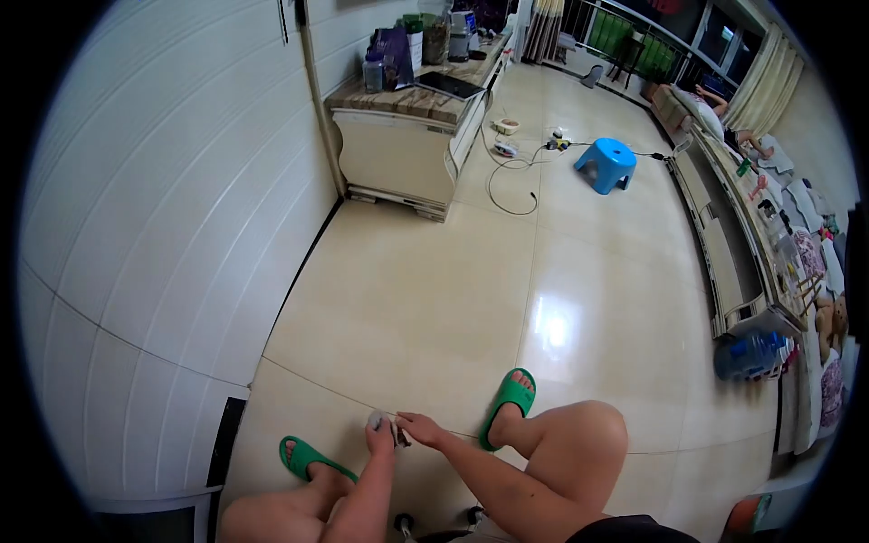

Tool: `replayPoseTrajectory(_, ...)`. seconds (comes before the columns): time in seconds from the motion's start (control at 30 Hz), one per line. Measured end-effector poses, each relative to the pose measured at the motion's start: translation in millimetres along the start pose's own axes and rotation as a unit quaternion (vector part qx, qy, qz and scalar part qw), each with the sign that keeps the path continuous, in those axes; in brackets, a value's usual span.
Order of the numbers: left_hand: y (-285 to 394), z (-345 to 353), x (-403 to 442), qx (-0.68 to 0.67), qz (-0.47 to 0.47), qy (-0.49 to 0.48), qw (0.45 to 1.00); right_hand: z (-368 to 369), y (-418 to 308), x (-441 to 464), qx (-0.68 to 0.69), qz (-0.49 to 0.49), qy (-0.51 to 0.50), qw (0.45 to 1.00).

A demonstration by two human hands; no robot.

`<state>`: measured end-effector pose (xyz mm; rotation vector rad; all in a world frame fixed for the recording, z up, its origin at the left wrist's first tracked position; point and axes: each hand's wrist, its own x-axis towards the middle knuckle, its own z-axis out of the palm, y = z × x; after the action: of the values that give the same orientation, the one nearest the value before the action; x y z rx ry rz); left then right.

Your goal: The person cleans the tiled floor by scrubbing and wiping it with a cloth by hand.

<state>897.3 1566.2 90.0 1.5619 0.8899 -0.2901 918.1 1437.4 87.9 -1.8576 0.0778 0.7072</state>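
Observation:
Low in the view, between my knees, my left hand (379, 438) is closed round a small greyish-white bundle (377, 419), perhaps cloth; its exact form is too small to tell. Just to the right is my right hand (423, 429), its fingers pointing left and pressed together at a small brownish item (401, 436) between the two hands. What that item is cannot be made out. Both hands are over the tiled floor, between my feet in green slippers.
A blue stool (608, 165) stands beyond, near cables (509, 192) on the floor. A cabinet (394, 149) carries jars and a tablet. Along the right are a long low table (715, 231), water bottles (747, 356) and a sofa; a person (711, 98) lies at the back.

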Motion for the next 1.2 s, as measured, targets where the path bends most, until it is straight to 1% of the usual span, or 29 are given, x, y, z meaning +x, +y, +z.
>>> replayPoseTrajectory(0.03, -13, 2, 6, -0.054, -0.004, 0.014, 0.998, -2, -25, -19, 0.098, 0.045, -0.083, 0.991)
replayPoseTrajectory(0.07, -19, 2, 7, -0.107, -0.009, 0.026, 0.994, -2, -41, -33, 0.097, 0.041, -0.079, 0.991)
replayPoseTrajectory(0.13, -10, -7, -12, -0.097, -0.005, 0.003, 0.995, 2, -59, -54, 0.144, 0.03, -0.084, 0.986)
replayPoseTrajectory(0.17, -6, -12, -20, -0.085, -0.005, -0.017, 0.996, 3, -60, -56, 0.114, 0.017, -0.082, 0.99)
replayPoseTrajectory(0.2, 0, -16, -28, -0.085, 0.0, -0.021, 0.996, 2, -66, -67, 0.114, 0.013, -0.078, 0.99)
replayPoseTrajectory(0.27, 9, -23, -40, -0.105, -0.034, -0.063, 0.992, 0, -83, -91, 0.148, -0.019, -0.061, 0.987)
replayPoseTrajectory(0.3, 7, -24, -41, -0.105, -0.03, -0.065, 0.992, 0, -83, -96, 0.147, -0.022, -0.058, 0.987)
replayPoseTrajectory(0.37, 4, -25, -41, -0.173, -0.017, -0.061, 0.983, 3, -83, -103, 0.158, -0.038, -0.039, 0.986)
replayPoseTrajectory(0.4, 3, -26, -43, -0.173, -0.015, -0.062, 0.983, 7, -77, -102, 0.158, -0.04, -0.038, 0.986)
replayPoseTrajectory(0.47, 0, -29, -47, -0.166, -0.011, -0.082, 0.983, 15, -60, -95, 0.135, -0.091, -0.01, 0.987)
replayPoseTrajectory(0.5, 3, -31, -52, -0.167, -0.009, -0.082, 0.982, 14, -56, -93, 0.134, -0.093, -0.01, 0.986)
replayPoseTrajectory(0.57, 6, -31, -64, -0.122, -0.065, -0.131, 0.982, 10, -48, -90, 0.131, -0.052, -0.043, 0.989)
replayPoseTrajectory(0.6, 5, -27, -66, -0.122, -0.064, -0.132, 0.982, 9, -46, -88, 0.131, -0.053, -0.043, 0.989)
replayPoseTrajectory(0.67, 4, -19, -68, -0.135, -0.098, -0.129, 0.977, 11, -42, -83, 0.092, -0.071, 0.059, 0.991)
replayPoseTrajectory(0.7, 8, -16, -74, -0.134, -0.098, -0.128, 0.978, 8, -45, -84, 0.094, -0.071, 0.059, 0.991)
replayPoseTrajectory(0.77, 15, -14, -85, -0.113, -0.088, -0.173, 0.974, -2, -48, -83, 0.109, -0.034, 0.065, 0.991)
replayPoseTrajectory(0.8, 16, -13, -90, -0.112, -0.09, -0.172, 0.975, -5, -50, -83, 0.111, -0.032, 0.064, 0.991)
replayPoseTrajectory(0.87, 21, -12, -97, -0.086, -0.071, -0.19, 0.975, -11, -54, -85, 0.159, 0.058, 0.072, 0.983)
replayPoseTrajectory(0.9, 16, -12, -92, -0.084, -0.072, -0.189, 0.976, -12, -50, -82, 0.161, 0.059, 0.071, 0.983)
replayPoseTrajectory(0.97, 0, -13, -75, -0.065, -0.093, -0.181, 0.977, -9, -28, -67, 0.166, 0.072, 0.142, 0.973)
replayPoseTrajectory(1.0, -4, -15, -75, -0.063, -0.096, -0.179, 0.977, -9, -14, -55, 0.169, 0.075, 0.141, 0.973)
replayPoseTrajectory(1.07, -11, -18, -76, -0.053, -0.082, -0.152, 0.983, -13, 13, -36, 0.125, 0.095, 0.202, 0.967)
replayPoseTrajectory(1.13, -26, -25, -64, -0.049, -0.092, -0.145, 0.984, -32, 14, -36, 0.128, 0.116, 0.202, 0.964)
replayPoseTrajectory(1.2, -40, -28, -53, -0.046, -0.103, -0.137, 0.984, -48, 18, -32, 0.038, 0.133, 0.299, 0.944)
